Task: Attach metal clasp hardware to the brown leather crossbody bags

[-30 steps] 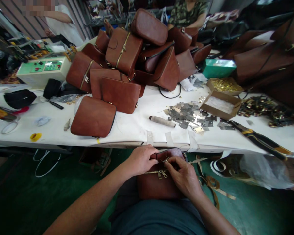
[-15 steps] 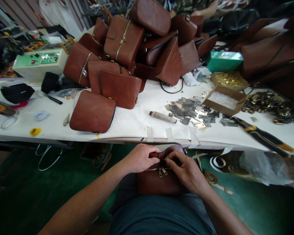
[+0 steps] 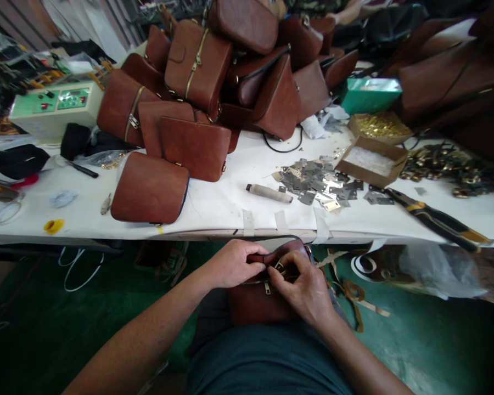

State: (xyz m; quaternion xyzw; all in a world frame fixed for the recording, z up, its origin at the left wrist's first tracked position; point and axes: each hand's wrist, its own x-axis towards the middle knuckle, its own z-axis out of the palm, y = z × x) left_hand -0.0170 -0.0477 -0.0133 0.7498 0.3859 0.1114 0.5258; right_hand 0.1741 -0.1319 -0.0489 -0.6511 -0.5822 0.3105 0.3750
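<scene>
A brown leather bag [image 3: 251, 310] rests on my lap, close against the table's front edge. My left hand [image 3: 234, 264] is closed on its upper left edge, thumb on the near side and fingers over the leather. My right hand [image 3: 307, 285] pinches with thumb and forefinger at the zipped opening. What its fingertips hold is too small to make out. One metal zip pull [image 3: 267, 287] hangs down on the bag's front; another metal piece [image 3: 279, 264] shows in the gap of my right fingers.
Brown bags [image 3: 197, 66] are heaped on the white table [image 3: 214, 214]. Metal plates [image 3: 308, 181], a wrapped rod [image 3: 269, 193], pliers [image 3: 440, 219] and a cardboard box [image 3: 370, 164] lie to the right. A control box [image 3: 57, 109] stands at the left. Another person's arm shows at the back.
My right hand has shifted slightly left and down, its fingertips now nearer my left thumb. One of two hanging zip pulls no longer hangs at the front. The view has turned a little.
</scene>
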